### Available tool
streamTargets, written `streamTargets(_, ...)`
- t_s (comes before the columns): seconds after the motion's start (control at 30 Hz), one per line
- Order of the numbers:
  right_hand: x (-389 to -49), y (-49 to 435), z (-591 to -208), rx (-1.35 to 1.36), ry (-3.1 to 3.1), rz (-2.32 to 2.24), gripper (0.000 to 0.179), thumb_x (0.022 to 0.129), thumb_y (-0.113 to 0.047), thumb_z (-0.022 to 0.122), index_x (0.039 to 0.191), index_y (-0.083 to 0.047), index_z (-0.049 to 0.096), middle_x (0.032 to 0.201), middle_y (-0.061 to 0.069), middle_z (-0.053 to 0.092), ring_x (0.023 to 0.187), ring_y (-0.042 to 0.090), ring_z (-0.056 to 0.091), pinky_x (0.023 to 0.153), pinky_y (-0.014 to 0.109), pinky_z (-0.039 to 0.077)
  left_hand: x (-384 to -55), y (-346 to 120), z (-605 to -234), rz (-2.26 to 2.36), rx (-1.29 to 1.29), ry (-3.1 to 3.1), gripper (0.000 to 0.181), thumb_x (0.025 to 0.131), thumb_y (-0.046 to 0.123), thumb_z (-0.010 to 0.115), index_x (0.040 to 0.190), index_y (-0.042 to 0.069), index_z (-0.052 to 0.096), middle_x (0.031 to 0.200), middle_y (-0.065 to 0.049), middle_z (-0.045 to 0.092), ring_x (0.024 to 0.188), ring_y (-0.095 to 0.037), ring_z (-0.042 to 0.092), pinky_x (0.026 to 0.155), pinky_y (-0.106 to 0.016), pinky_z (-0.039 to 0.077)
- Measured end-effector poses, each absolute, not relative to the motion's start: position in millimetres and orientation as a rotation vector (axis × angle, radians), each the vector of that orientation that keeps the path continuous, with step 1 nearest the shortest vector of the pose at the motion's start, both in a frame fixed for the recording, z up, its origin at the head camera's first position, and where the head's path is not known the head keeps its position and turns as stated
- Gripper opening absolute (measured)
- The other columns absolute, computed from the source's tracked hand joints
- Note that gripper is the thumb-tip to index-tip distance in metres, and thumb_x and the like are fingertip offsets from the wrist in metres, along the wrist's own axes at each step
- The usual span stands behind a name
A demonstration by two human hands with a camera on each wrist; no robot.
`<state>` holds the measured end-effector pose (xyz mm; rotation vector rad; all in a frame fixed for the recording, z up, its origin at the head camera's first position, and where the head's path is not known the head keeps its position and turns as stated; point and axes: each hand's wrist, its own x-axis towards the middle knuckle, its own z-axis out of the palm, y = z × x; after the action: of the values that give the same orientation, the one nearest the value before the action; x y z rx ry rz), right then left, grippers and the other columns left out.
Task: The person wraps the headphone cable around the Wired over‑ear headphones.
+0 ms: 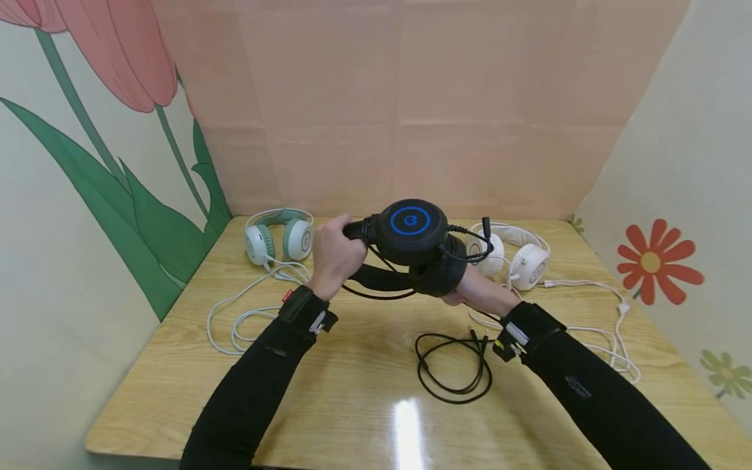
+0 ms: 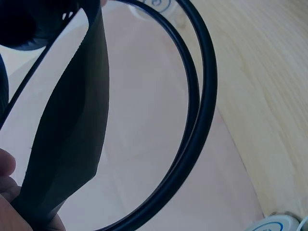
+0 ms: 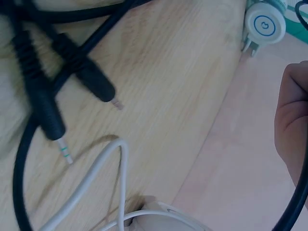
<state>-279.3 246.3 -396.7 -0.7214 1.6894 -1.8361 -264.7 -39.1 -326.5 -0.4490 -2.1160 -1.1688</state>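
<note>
Both hands hold up a black over-ear headset (image 1: pixel 410 228) above the table. A blue ring logo marks its upper ear cup, and a thin microphone boom (image 1: pixel 486 228) sticks out on the right. My left hand (image 1: pixel 337 256) grips the headband end; in the left wrist view fingers (image 2: pixel 8 190) curl at the dark padded band (image 2: pixel 72 120). Under the lower ear cup, my right hand (image 1: pixel 478 292) holds the headset, its fingers partly hidden. The headset's black cable (image 1: pixel 455 402) lies looped on the wood below, with two jack plugs (image 3: pixel 43 106) showing in the right wrist view.
Mint-and-white headphones (image 1: pixel 300 240) stand at the back left of the wooden table (image 1: pixel 352 391), their white cord trailing forward. White headphones (image 1: pixel 531 266) lie at the back right, with a white cable (image 1: pixel 619 333) spread beside the right arm. A pink sheet (image 1: pixel 388 117) hangs behind.
</note>
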Motion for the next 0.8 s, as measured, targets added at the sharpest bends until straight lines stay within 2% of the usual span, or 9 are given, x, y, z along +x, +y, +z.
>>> streamTargets(0.1,-275.2,245.6,-393.0,-0.65,1.816,-1.776,0.043,0.111,-0.022,0.034,0.068,-0.015,0.037,0.062,-0.007,0.032,0.05,0.009,0.023,0.052,0.033,0.015,-265.8,-40.4,-326.4,-1.168,-0.434,-2.126,0.016,0.076,0.005,0.055,0.063,0.008,0.045,0.056,-0.003,0.041,0.047,-0.021,0.041,0.047,-0.029,0.027)
streamTargets(0.27,-268.5,247.0,-388.1,-0.535,1.887,-1.765,0.037,0.106,-0.01,0.033,0.069,-0.012,0.033,0.061,-0.005,0.026,0.048,0.008,0.021,0.05,0.03,0.016,-268.2,-42.5,-328.3,-1.17,-0.408,-2.151,0.017,0.077,0.006,0.056,0.063,0.008,0.047,0.056,-0.002,0.041,0.047,-0.021,0.041,0.048,-0.029,0.027)
streamTargets(0.4,-264.1,250.5,-387.0,-0.475,1.831,-1.816,0.03,0.103,-0.004,0.032,0.075,-0.01,0.041,0.062,-0.006,0.025,0.048,0.006,0.024,0.049,0.028,0.017,-270.5,-43.6,-330.8,-1.169,-0.383,-2.157,0.024,0.081,0.008,0.059,0.062,0.009,0.044,0.056,-0.001,0.038,0.047,-0.021,0.041,0.049,-0.029,0.027)
streamTargets(0.63,-257.0,256.0,-385.6,-0.465,1.864,-1.748,0.028,0.109,-0.018,0.037,0.09,-0.005,0.053,0.063,-0.005,0.028,0.048,0.008,0.025,0.05,0.03,0.019,-272.6,-44.0,-332.3,-1.171,-0.361,-2.162,0.026,0.082,0.009,0.058,0.062,0.01,0.042,0.056,0.0,0.036,0.047,-0.021,0.041,0.049,-0.029,0.026)
streamTargets(0.8,-253.5,262.1,-387.5,-0.424,1.883,-1.728,0.032,0.109,-0.026,0.043,0.094,-0.003,0.059,0.062,-0.005,0.029,0.047,0.008,0.027,0.049,0.03,0.02,-271.9,-43.5,-331.3,-1.175,-0.325,-2.169,0.023,0.079,0.008,0.057,0.062,0.01,0.042,0.056,0.0,0.037,0.048,-0.021,0.04,0.049,-0.029,0.026)
